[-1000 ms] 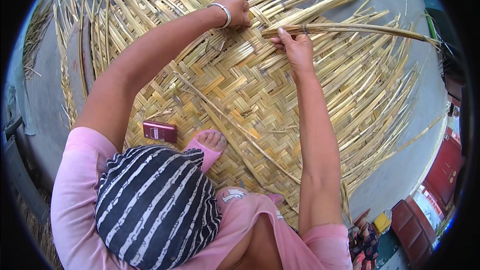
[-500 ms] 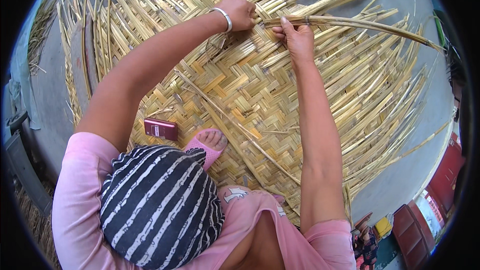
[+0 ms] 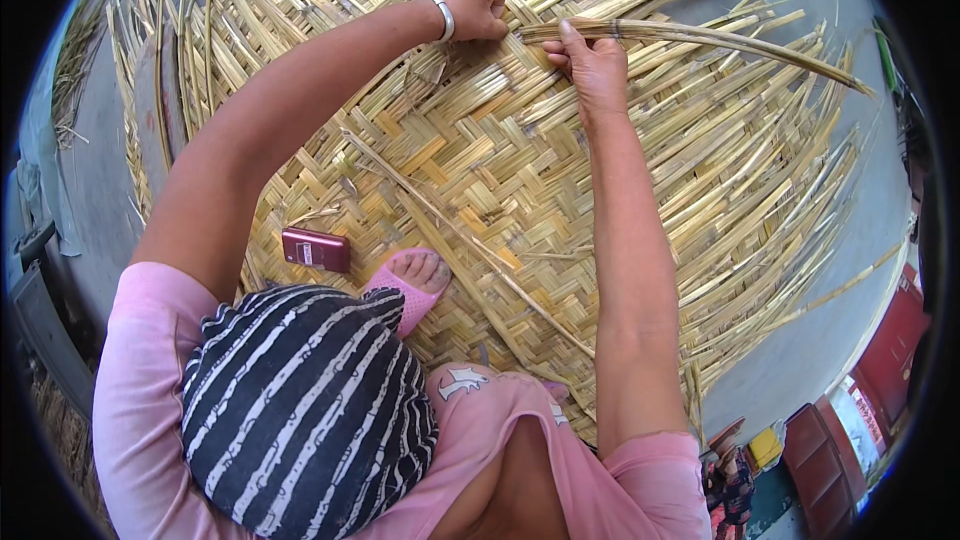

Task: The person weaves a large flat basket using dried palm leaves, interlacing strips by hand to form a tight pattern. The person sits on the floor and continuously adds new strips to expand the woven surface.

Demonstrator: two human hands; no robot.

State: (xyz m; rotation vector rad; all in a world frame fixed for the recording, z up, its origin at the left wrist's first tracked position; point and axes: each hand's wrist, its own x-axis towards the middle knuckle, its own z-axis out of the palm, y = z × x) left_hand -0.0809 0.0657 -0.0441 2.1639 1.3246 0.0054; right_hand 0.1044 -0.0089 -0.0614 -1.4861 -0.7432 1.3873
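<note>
We had the left hand (image 3: 478,6) closed down on the woven mat (image 3: 470,170) at its far edge, its fingers curled and pressing a loose strip into the weave. The right hand (image 3: 592,65) sat just beside it, its fingers pinched narrow around a long bamboo strip (image 3: 700,35) that ran away to the right of them, lifted clear of the other loose ends.

As we judged it, the work was well along. Nearer to us than the fingers, the herringbone weave was tight and finished across a broad patch, reaching down to the foot in a pink sandal (image 3: 412,285) planted on it. Beyond and to both sides of the fingers, many unwoven strips (image 3: 760,160) fanned out over the grey floor (image 3: 830,340), so the outer border was left to do.

A small red phone-like case (image 3: 316,249) lay on the mat, well back from the left fingers. A striped head covering (image 3: 300,410) hid the near part of the mat, and the picture's rim cut off the strips' far tips. The left fingertips were tucked under, so we could not tell exactly which strip they held; it seemed to be the near end of the same one.
</note>
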